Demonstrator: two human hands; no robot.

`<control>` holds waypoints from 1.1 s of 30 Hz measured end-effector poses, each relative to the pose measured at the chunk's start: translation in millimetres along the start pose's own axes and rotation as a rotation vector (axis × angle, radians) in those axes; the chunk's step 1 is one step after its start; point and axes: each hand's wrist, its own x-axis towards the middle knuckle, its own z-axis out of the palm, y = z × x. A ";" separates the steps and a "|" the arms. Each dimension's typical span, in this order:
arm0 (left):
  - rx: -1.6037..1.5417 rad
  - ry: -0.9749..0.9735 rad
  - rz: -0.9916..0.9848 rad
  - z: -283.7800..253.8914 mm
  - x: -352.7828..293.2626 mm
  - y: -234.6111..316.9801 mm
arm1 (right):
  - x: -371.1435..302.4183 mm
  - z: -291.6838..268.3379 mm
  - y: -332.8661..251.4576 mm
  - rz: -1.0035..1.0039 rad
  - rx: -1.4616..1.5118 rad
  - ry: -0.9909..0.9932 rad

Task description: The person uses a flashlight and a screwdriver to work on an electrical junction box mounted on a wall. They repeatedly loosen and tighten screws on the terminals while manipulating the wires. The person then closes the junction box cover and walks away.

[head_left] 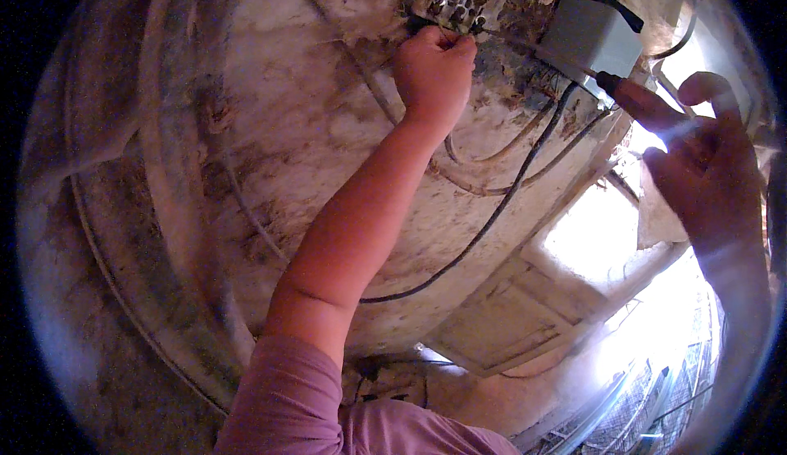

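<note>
Stained wall (295,111): left hand (434,74) closed below exposed terminal block (469,0), contents hidden; right hand (711,156) grips screwdriver (607,81); work apparently unfinished.

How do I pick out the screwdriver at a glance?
On the stained wall, find the grey box at the picture's upper right. The screwdriver crosses in front of the box's lower part, held in the right hand. Unlike the black cable sagging below, it runs thin and straight from a dark handle.
</note>
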 end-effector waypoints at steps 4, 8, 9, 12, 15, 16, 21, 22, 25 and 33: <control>-0.102 -0.010 -0.008 9.4 -3.0 -2.9 | -9.4 -0.6 -2.7 -0.227 -0.303 -0.017; -0.152 -0.032 -0.019 17.8 -6.6 -5.5 | -11.7 -13.6 -16.9 -0.356 -1.043 -0.220; -0.190 -0.045 -0.025 22.4 -8.2 -7.3 | -14.2 -16.2 -22.3 -0.381 -1.236 -0.274; -0.063 0.029 0.014 -10.7 9.4 -15.6 | -1.1 7.2 -14.0 -0.298 -0.947 -0.187; -0.037 0.019 0.031 6.2 -0.5 -7.7 | -2.9 1.4 -1.8 -0.094 -0.407 0.016; -0.063 -0.011 0.011 13.0 -4.9 -5.1 | -3.0 -3.7 -0.7 -0.046 -0.356 0.060; -0.030 -0.053 -0.022 19.9 -15.6 11.5 | -3.6 -1.4 -24.6 0.418 -0.334 0.106; 0.061 0.020 0.005 -14.0 2.2 7.3 | 9.5 13.0 -9.1 0.302 -0.117 0.036; -0.050 -0.005 -0.013 -2.9 -0.4 6.2 | 1.4 -2.2 13.4 0.090 0.076 -0.015; -0.024 -0.013 0.033 0.6 -2.8 -3.7 | 4.9 -7.0 9.1 -0.176 -0.442 -0.062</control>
